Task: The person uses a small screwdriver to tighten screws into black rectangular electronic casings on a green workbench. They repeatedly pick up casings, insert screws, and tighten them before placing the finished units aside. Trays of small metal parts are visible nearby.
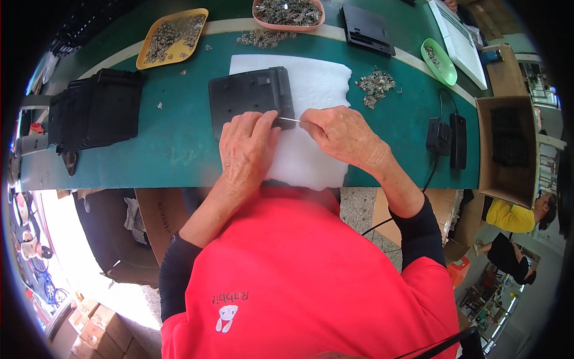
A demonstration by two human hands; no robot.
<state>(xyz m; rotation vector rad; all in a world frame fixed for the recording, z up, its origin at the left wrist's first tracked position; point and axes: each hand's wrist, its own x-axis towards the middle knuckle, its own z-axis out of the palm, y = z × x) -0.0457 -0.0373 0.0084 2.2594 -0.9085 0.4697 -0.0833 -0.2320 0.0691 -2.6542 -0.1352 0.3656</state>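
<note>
A flat black plastic panel (242, 96) with small pegs and a raised strip along its right side lies on a white foam sheet (320, 90), its left part reaching past the foam. My left hand (246, 146) is closed over the panel's near edge, fingers bent and fingertips by the strip. What lies under those fingers is hidden. A thin metal rod (289, 119) is pinched in my right hand (344, 133). It points left across the panel's right edge, and its tip ends by my left fingertips.
Small metal parts fill a yellow tray (174, 37), a pink tray (288, 25) and a green tray (438, 60). A loose pile (375, 85) lies right of the foam. Black panels are stacked (98, 107) at left. Black adapters (457, 140) with cables and a cardboard box (508, 149) stand right.
</note>
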